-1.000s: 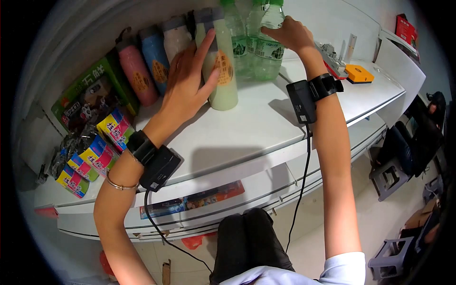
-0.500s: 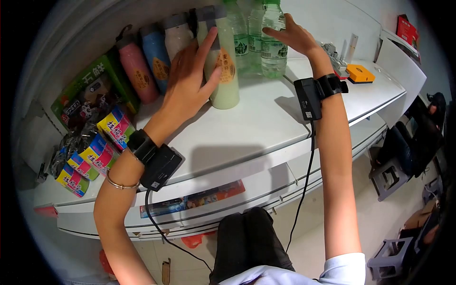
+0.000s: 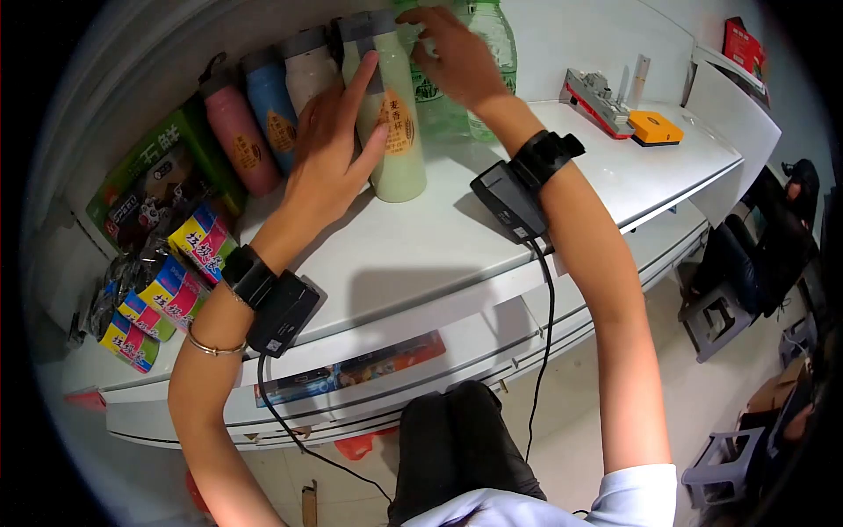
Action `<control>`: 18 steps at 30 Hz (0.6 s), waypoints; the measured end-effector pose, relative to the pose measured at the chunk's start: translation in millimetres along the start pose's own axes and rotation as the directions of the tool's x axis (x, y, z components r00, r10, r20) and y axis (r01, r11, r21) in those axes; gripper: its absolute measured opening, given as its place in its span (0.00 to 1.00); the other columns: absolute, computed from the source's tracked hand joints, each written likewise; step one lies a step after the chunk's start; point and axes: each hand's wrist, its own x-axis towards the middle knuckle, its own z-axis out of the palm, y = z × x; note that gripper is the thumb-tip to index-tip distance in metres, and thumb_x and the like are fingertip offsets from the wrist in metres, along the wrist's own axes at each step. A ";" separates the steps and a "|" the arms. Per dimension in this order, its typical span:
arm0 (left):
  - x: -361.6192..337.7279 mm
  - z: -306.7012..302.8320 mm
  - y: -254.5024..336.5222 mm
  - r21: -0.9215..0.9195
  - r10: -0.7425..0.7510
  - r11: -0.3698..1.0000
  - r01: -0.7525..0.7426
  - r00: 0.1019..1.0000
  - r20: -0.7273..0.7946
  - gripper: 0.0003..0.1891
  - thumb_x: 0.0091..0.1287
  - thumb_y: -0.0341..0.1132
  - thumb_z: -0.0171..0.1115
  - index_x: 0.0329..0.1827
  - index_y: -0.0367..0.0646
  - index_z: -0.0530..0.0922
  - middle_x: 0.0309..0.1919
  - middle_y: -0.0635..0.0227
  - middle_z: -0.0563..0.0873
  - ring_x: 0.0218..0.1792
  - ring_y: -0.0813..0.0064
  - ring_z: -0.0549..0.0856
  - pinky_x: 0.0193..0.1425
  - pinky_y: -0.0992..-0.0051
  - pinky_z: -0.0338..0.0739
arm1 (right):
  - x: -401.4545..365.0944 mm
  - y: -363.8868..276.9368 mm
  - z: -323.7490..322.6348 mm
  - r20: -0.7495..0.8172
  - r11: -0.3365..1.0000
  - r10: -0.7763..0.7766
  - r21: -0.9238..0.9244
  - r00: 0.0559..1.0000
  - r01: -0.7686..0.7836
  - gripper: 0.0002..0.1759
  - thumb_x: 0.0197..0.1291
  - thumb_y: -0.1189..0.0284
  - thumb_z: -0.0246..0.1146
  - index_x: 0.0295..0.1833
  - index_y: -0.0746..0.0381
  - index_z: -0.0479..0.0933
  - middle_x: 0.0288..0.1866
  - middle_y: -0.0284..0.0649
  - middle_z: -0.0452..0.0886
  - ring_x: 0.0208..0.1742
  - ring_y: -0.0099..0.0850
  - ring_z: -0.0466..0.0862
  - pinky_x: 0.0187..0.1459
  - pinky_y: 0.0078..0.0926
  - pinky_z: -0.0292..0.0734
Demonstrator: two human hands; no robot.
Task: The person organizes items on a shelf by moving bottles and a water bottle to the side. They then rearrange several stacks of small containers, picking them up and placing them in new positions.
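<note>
My left hand (image 3: 329, 158) lies against a pale green bottle (image 3: 399, 171) with a grey cap and an orange label. Its index finger and thumb are stretched out and spread along the bottle's side; the other fingers are partly hidden. My right hand (image 3: 461, 66) is raised, fingers apart and slightly bent, near the pale green bottle's top. It partly covers the clear green-capped water bottles (image 3: 493, 39) behind it. To the left stand a pink bottle (image 3: 241, 140), a blue bottle (image 3: 270, 105) and a white bottle (image 3: 312, 70), all grey-capped.
Colourful packs (image 3: 171, 294) and a green package (image 3: 162, 180) occupy the left of the white shelf (image 3: 421, 255). A red-and-grey stapler-like tool (image 3: 597, 105) and a yellow box (image 3: 656, 128) lie at right. Below is a flat printed package (image 3: 351, 367). A grey stool (image 3: 720, 321) stands right.
My right hand has moved left from the water bottles' right side to in front of them, towards the pale green bottle. My left hand stays against that bottle. The view has shifted slightly.
</note>
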 end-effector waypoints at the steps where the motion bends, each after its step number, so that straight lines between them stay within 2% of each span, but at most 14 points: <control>1: 0.3 -0.4 0.3 -0.001 -0.002 1.000 0.002 1.000 0.006 0.33 0.63 0.36 0.55 0.71 0.49 0.54 0.47 0.52 0.72 0.51 0.55 0.70 0.64 0.61 0.57 | -4.4 4.2 6.4 -0.022 0.997 -0.034 -0.069 0.999 0.032 0.28 0.52 0.75 0.56 0.61 0.48 0.65 0.56 0.50 0.72 0.57 0.50 0.73 0.52 0.40 0.74; 3: 0.7 0.0 0.7 0.018 -0.004 1.000 0.004 1.000 -0.003 0.33 0.63 0.36 0.55 0.71 0.50 0.54 0.48 0.51 0.71 0.51 0.54 0.70 0.64 0.61 0.58 | -8.9 8.5 15.2 -0.057 0.974 -0.109 -0.206 0.992 0.095 0.30 0.52 0.76 0.57 0.63 0.48 0.64 0.61 0.52 0.68 0.62 0.53 0.67 0.56 0.41 0.71; 6: 0.4 -0.7 0.2 0.010 0.003 1.000 -0.003 1.000 -0.004 0.33 0.62 0.36 0.56 0.71 0.50 0.54 0.48 0.50 0.71 0.51 0.53 0.70 0.63 0.61 0.59 | -9.4 11.2 14.1 0.038 0.958 -0.040 -0.284 0.998 0.049 0.30 0.55 0.74 0.57 0.65 0.47 0.62 0.64 0.58 0.62 0.64 0.60 0.62 0.59 0.45 0.68; 9: 0.7 -0.5 -0.9 0.007 0.011 1.000 -0.011 1.000 0.005 0.34 0.62 0.37 0.56 0.71 0.51 0.54 0.49 0.50 0.71 0.51 0.52 0.70 0.62 0.61 0.59 | -7.4 12.9 16.8 0.103 0.955 -0.095 -0.271 0.990 0.120 0.28 0.59 0.70 0.56 0.66 0.46 0.62 0.65 0.66 0.56 0.64 0.60 0.62 0.59 0.46 0.68; 12: -0.5 -1.0 -2.1 -0.003 0.000 1.000 0.000 1.000 0.006 0.33 0.62 0.37 0.55 0.71 0.52 0.54 0.49 0.49 0.70 0.51 0.52 0.70 0.62 0.60 0.59 | -1.5 15.8 30.2 0.090 0.922 -0.053 -0.378 0.995 0.084 0.24 0.61 0.66 0.54 0.64 0.46 0.65 0.63 0.67 0.59 0.61 0.61 0.66 0.56 0.45 0.71; 15: -1.7 0.2 -1.8 0.011 -0.008 1.000 0.009 1.000 -0.009 0.33 0.62 0.38 0.55 0.71 0.53 0.54 0.50 0.49 0.70 0.52 0.51 0.70 0.63 0.60 0.59 | -0.1 14.3 29.5 0.062 0.927 -0.015 -0.373 0.998 0.037 0.22 0.61 0.63 0.54 0.62 0.47 0.68 0.58 0.66 0.63 0.54 0.60 0.73 0.52 0.43 0.74; 16: -2.1 0.6 -1.9 0.019 -0.008 1.000 0.008 1.000 -0.017 0.33 0.62 0.38 0.55 0.71 0.53 0.54 0.51 0.49 0.70 0.53 0.51 0.70 0.64 0.60 0.59 | -0.8 19.6 32.9 0.053 0.917 -0.065 -0.391 0.996 0.080 0.22 0.60 0.62 0.55 0.61 0.47 0.68 0.53 0.64 0.66 0.47 0.58 0.76 0.48 0.44 0.77; 18: -3.1 0.2 -2.3 0.009 -0.009 1.000 0.009 1.000 -0.003 0.33 0.62 0.38 0.55 0.71 0.54 0.54 0.53 0.48 0.69 0.55 0.51 0.69 0.64 0.60 0.58 | 0.5 20.8 36.8 0.061 0.888 -0.044 -0.454 0.997 0.067 0.22 0.59 0.62 0.56 0.61 0.47 0.69 0.52 0.63 0.66 0.45 0.58 0.77 0.46 0.44 0.77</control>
